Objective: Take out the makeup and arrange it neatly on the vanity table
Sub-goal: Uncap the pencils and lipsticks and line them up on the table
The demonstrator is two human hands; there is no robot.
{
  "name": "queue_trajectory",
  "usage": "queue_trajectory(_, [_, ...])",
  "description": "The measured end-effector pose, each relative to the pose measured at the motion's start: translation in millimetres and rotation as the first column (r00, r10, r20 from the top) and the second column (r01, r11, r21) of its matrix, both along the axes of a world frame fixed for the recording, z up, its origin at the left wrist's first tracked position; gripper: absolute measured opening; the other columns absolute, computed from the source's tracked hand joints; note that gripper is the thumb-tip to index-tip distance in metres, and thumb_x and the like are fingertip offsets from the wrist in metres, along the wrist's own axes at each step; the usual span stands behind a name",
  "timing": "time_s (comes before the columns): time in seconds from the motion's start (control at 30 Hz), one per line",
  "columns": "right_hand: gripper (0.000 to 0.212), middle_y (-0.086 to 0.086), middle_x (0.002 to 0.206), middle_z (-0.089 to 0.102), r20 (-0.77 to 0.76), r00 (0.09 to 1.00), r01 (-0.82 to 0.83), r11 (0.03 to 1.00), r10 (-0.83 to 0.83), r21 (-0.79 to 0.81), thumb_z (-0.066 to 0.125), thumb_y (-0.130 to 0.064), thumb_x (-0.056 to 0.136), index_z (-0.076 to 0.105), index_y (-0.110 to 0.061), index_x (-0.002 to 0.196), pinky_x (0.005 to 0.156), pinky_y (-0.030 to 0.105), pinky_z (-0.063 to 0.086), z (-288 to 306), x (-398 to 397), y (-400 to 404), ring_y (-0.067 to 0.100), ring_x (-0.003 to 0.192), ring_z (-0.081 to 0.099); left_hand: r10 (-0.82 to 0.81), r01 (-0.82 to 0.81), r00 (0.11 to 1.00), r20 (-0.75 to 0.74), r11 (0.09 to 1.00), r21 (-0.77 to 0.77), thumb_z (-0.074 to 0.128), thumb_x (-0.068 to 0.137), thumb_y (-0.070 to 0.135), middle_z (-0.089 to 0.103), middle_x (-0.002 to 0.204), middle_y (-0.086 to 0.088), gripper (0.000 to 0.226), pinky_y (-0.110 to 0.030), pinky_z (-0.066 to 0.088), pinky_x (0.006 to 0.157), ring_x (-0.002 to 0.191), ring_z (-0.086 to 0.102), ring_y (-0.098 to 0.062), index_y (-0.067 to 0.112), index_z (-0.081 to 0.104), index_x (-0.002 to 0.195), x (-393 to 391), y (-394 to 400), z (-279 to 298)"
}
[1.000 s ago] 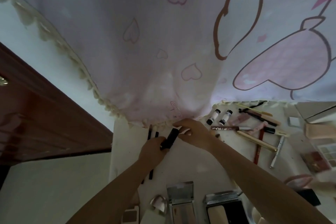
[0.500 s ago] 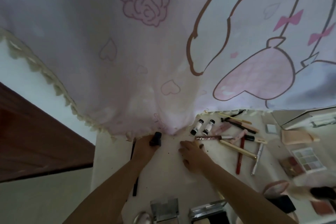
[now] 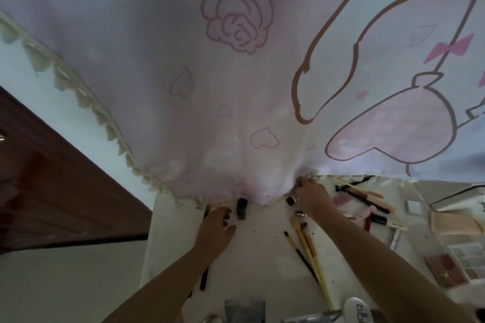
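Observation:
On the white vanity table [image 3: 262,259], a short black tube [image 3: 241,208] sits alone at the curtain hem. My left hand [image 3: 215,225] lies palm down just left of it, fingers spread and holding nothing. My right hand [image 3: 312,195] reaches to the hem further right, its fingertips at the fabric edge. A small dark-capped bottle [image 3: 290,200] stands by its thumb and another small bottle [image 3: 300,214] shows under the wrist. The hand hides whether it grips anything. Yellow-handled brushes [image 3: 311,246] lie under my right forearm.
A pink cartoon-print curtain [image 3: 236,86] hangs over the table's back. Pens and pencils [image 3: 362,195] lie scattered at the right, with a peach compact [image 3: 454,223] and an eyeshadow palette [image 3: 467,262]. A black pencil [image 3: 204,278] lies under my left forearm. A brown wooden door [image 3: 52,191] stands at the left.
My left hand has let go of the black tube, which stays at the curtain hem. My right hand moved from the table's middle back and right to the small bottles.

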State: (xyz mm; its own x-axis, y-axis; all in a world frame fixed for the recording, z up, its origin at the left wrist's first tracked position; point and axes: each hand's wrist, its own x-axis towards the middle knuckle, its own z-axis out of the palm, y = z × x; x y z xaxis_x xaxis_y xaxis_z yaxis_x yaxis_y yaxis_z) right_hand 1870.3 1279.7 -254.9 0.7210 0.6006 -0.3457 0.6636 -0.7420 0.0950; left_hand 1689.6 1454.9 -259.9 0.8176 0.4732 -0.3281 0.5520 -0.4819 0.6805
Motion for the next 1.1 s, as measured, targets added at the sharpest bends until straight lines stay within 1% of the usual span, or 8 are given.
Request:
queue_trajectory(0.2, [0.032,0.005,0.129,0.047,-0.126,0.971,-0.207,0.978,0.203,-0.016,0.047,-0.019,0.092,0.048,-0.017,0.124,0.095,0.031,0.039,31.1,-2.5,-18.0,0.021,0.117,0.045,-0.147,0.147,0.989,-0.016,0.985,0.092,0.053,0.091,0.021,0.062,0.102,-0.005,0.024,-0.013,0.039,0.075,0.087,0.055,-0.012,0.008,0.058,0.111,-23.2,-3.6,15.2])
queue_trajectory(0.37, [0.032,0.007,0.115,0.055,-0.254,0.924,-0.194,0.921,0.287,0.338,0.041,-0.021,0.095,0.051,-0.013,0.125,0.082,0.020,0.036,88.6,-46.4,-22.2,0.020,0.104,0.054,-0.262,0.277,0.956,0.133,0.956,-0.102,0.047,0.095,0.022,0.054,0.090,0.004,0.021,-0.011,0.042,0.067,0.079,0.053,-0.009,0.015,0.049,0.115,-10.0,-11.7,65.4])
queue_trajectory(0.47, [0.033,0.003,0.087,0.063,-0.285,0.903,-0.115,0.819,0.323,0.563,0.043,-0.022,0.096,0.048,-0.008,0.126,0.065,0.005,0.035,123.1,-76.8,-14.4,0.010,0.076,0.058,-0.243,0.302,0.928,0.283,0.935,-0.187,0.041,0.097,0.021,0.054,0.083,0.012,0.012,-0.006,0.041,0.054,0.064,0.054,0.004,0.028,0.041,0.106,-4.4,-28.8,99.2])
queue_trajectory(0.57, [0.015,-0.009,0.058,0.042,-0.337,0.906,0.088,0.662,0.258,0.745,0.041,-0.017,0.096,0.047,-0.008,0.107,0.048,0.010,0.035,151.1,-97.3,-4.5,0.000,0.045,0.043,-0.189,0.288,0.880,0.436,0.942,-0.174,0.036,0.098,0.016,0.049,0.066,0.010,0.022,-0.016,0.040,0.056,0.054,0.047,0.000,0.028,0.046,0.083,-6.0,-42.3,128.4])
queue_trajectory(0.63, [0.010,-0.007,0.055,0.039,-0.342,0.927,0.212,0.534,0.155,0.818,0.038,-0.016,0.097,0.044,-0.010,0.091,0.046,0.011,0.033,167.0,-104.1,4.2,0.002,0.043,0.042,-0.105,0.220,0.855,0.507,0.960,-0.171,0.034,0.098,0.013,0.042,0.062,0.006,0.031,-0.028,0.037,0.061,0.058,0.040,-0.009,0.023,0.042,0.071,-4.9,-48.2,148.2])
queue_trajectory(0.73, [0.023,-0.002,0.059,0.039,-0.389,0.921,0.351,0.389,0.021,0.852,0.036,-0.017,0.098,0.041,-0.008,0.077,0.048,0.011,0.034,189.8,-109.2,18.9,0.006,0.051,0.037,-0.004,0.095,0.815,0.579,0.987,-0.128,0.032,0.099,0.011,0.040,0.063,0.004,0.035,-0.025,0.032,0.064,0.060,0.038,-0.008,0.020,0.039,0.066,1.7,-53.2,178.8])
queue_trajectory(0.97, [0.020,-0.003,0.057,0.038,-0.197,0.980,0.199,0.164,-0.030,0.966,0.033,-0.010,0.096,0.041,-0.008,0.077,0.042,0.014,0.030,221.1,-115.4,15.0,0.007,0.046,0.036,-0.107,0.010,0.820,0.562,0.985,0.173,0.032,0.099,0.020,0.034,0.049,0.003,0.050,-0.026,0.021,0.048,0.049,0.034,-0.014,0.019,0.032,0.049,9.1,-54.0,229.1])
queue_trajectory(1.1, [0.017,-0.006,0.053,0.037,-0.132,0.991,0.130,0.112,0.008,0.985,0.028,-0.024,0.086,0.041,-0.014,0.079,0.039,0.014,0.028,222.1,-121.5,5.5,0.002,0.042,0.042,-0.139,0.056,0.866,0.480,0.982,0.182,0.030,0.100,0.022,0.036,0.052,0.002,0.048,-0.015,0.027,0.044,0.048,0.034,-0.010,0.018,0.036,0.052,7.0,-59.5,235.5])
